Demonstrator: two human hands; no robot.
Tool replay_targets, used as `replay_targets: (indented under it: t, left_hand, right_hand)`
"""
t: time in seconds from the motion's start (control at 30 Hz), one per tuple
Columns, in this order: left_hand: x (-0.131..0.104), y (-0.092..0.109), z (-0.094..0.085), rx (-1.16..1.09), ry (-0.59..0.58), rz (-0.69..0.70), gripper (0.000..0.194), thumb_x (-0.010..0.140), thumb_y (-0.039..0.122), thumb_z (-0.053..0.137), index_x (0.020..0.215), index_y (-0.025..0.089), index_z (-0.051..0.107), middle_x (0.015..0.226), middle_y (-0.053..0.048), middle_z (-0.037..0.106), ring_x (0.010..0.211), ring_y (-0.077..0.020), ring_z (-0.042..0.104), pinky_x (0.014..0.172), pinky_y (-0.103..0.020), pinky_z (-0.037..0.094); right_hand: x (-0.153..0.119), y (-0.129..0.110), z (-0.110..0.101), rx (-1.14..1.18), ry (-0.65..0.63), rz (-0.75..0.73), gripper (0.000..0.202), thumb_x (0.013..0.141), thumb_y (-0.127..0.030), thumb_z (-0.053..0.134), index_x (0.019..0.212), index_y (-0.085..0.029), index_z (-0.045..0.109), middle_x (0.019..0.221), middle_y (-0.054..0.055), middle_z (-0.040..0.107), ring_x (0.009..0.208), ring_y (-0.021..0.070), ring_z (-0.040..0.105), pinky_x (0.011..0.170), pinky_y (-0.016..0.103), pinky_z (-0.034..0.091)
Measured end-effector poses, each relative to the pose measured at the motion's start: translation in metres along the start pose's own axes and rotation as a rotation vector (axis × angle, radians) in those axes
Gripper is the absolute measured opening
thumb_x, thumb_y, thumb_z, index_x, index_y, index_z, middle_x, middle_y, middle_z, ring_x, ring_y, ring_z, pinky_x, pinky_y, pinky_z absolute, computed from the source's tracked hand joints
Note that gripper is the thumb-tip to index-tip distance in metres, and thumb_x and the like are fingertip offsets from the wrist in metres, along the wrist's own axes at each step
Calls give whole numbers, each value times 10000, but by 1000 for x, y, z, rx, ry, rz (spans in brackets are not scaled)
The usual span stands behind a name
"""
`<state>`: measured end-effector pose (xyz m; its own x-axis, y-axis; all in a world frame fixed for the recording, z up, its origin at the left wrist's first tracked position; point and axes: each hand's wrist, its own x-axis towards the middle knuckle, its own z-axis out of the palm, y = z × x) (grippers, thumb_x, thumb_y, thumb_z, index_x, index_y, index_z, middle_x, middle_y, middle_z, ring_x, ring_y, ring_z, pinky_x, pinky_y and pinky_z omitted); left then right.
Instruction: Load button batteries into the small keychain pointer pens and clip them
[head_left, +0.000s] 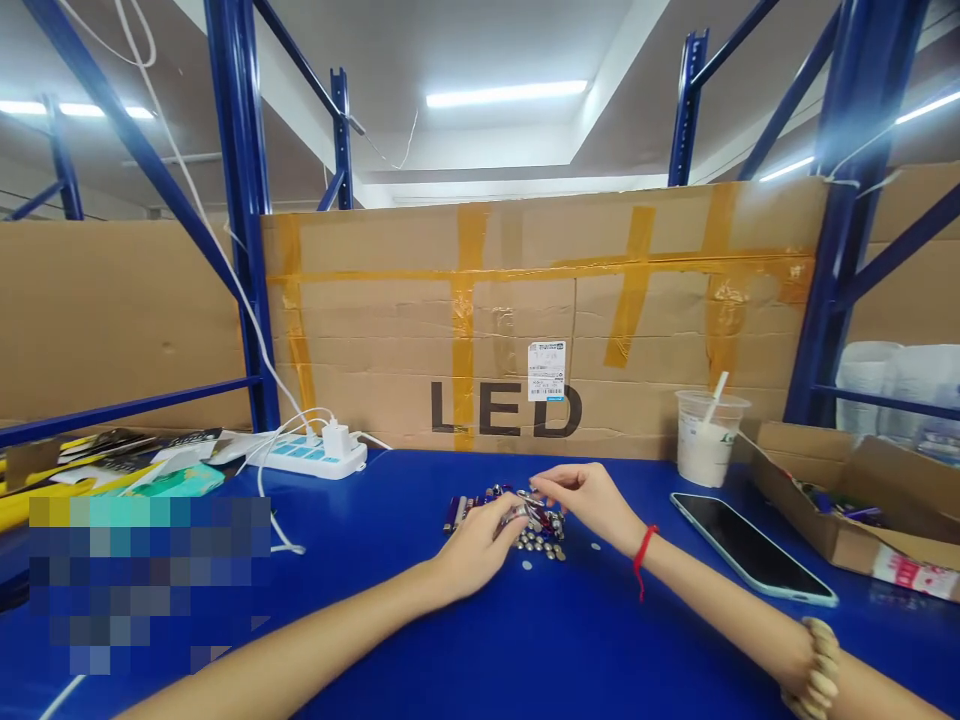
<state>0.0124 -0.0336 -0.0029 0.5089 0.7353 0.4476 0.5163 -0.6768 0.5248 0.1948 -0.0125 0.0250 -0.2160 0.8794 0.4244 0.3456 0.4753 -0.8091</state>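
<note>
My left hand (474,552) is at the left of a heap of small shiny metal and dark purple parts (556,524). Its thumb and forefinger are closed around a small silvery piece whose kind I cannot make out. Across the heap, my right hand (592,497) has thumb and fingertips pinched together at the far right side; what they hold, if anything, is too small to name. Several round silver discs like button cells (534,545) lie in front of the heap. Dark purple pieces (453,514) stand in a row behind my left hand.
A phone (754,548) lies to the right, near a plastic cup with a straw (705,445) and an open cardboard box (795,500). At left are a white power strip (307,458) with cables and a pile of packets (172,470). A cardboard panel (375,330) closes the back.
</note>
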Motion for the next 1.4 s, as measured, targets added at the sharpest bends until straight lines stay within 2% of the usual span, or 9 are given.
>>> replay_targets:
  t: [0.1, 0.23, 0.37, 0.5, 0.7, 0.87, 1.0, 1.2, 1.4]
  left_hand:
    - [-3, 0, -4, 29, 69, 11, 237, 890, 337, 374, 898, 185, 556, 774, 1, 593, 731, -135, 522, 741, -260, 402]
    - [-10, -2, -13, -113, 41, -1, 280, 886, 353, 383, 907, 165, 588, 732, 0, 583, 624, -101, 503, 603, -197, 392]
    - [-22, -6, -14, -130, 34, -17, 313, 870, 375, 423, 963, 169, 640, 544, 38, 479, 472, -72, 358, 476, -186, 298]
    - [-27, -5, -12, -146, 54, 31, 307, 869, 351, 430, 916, 165, 670, 572, 28, 499, 472, -64, 299, 462, -187, 269]
    - [-28, -5, -11, -140, 56, 93, 320, 879, 341, 414, 859, 148, 668, 566, 16, 511, 482, -70, 341, 482, -184, 305]
    - [-32, -6, -11, -130, -41, 115, 339, 882, 369, 394, 873, 143, 647, 598, 1, 530, 481, -75, 356, 468, -189, 310]
    - [-33, -4, -12, -100, -105, 110, 339, 888, 371, 373, 846, 154, 630, 572, 9, 497, 466, -72, 331, 467, -193, 312]
    - [-34, 1, -14, -44, -214, 166, 324, 895, 351, 360, 852, 171, 627, 555, 13, 495, 455, -73, 357, 461, -194, 312]
    - [-36, 3, -16, -1, -248, 231, 311, 902, 326, 349, 869, 188, 626, 572, 9, 523, 465, -85, 425, 480, -199, 334]
  right_hand:
    - [-4, -4, 5, 42, -10, -53, 289, 668, -413, 660, 703, -130, 704, 617, 45, 670, 493, 108, 541, 467, 216, 440]
    - [-18, -16, 13, 104, 7, -106, 265, 703, -406, 648, 752, -152, 707, 659, 33, 665, 487, 93, 534, 455, 204, 449]
    - [-36, -25, 19, 74, -3, -221, 209, 748, -364, 631, 738, -170, 709, 673, 29, 653, 522, 95, 548, 463, 197, 455]
    - [-45, -27, 23, 19, 11, -281, 199, 754, -359, 637, 706, -180, 709, 620, 23, 640, 556, 109, 561, 503, 209, 469]
    - [-47, -23, 25, 14, 11, -231, 220, 737, -375, 651, 676, -169, 697, 612, 23, 635, 537, 103, 556, 474, 199, 455]
    - [-49, -21, 25, 47, -49, -191, 231, 734, -391, 647, 668, -175, 695, 638, 23, 639, 521, 96, 553, 453, 192, 456]
    - [-48, -20, 19, -63, -83, -200, 275, 737, -435, 631, 652, -180, 685, 635, 29, 647, 541, 116, 572, 474, 208, 468]
    - [-50, -21, 5, -386, -278, -525, 266, 880, -331, 474, 749, -195, 662, 675, 30, 646, 623, 117, 584, 599, 221, 460]
    - [-57, -24, 6, -690, -381, -732, 364, 932, -163, 282, 755, -168, 600, 650, 46, 568, 581, 119, 504, 521, 239, 365]
